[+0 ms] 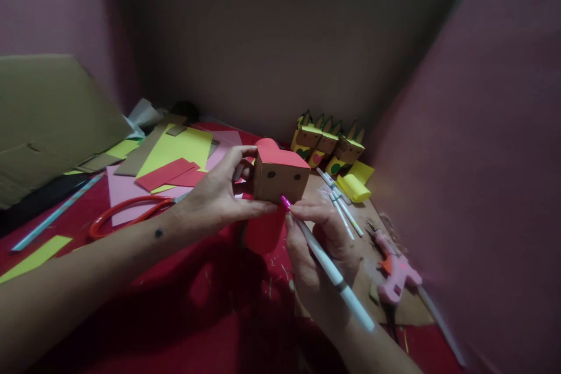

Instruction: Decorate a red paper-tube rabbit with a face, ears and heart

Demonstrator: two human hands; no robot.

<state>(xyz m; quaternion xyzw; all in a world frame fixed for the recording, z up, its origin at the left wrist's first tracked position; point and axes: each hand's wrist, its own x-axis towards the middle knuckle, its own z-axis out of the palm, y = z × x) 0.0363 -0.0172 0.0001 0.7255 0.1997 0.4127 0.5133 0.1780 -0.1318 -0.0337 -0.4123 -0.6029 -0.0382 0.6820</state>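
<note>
A small cardboard box figure (280, 180) with a red paper top and two dark dots on its front is gripped by my left hand (223, 190), thumb below and fingers at its left side and back. Red paper (265, 232) hangs beneath the box. My right hand (322, 239) pinches a white marker (331, 272). The marker's magenta tip (286, 203) is at the lower edge of the box's front, close to my left thumb.
Behind on the right stand several finished-looking box figures (326, 143). Nearby lie a yellow paper roll (354, 187), several markers (344, 201) and a pink glue gun (397, 273). On the left are red-handled scissors (131, 210), coloured paper (179, 149) and a cardboard sheet (52, 123).
</note>
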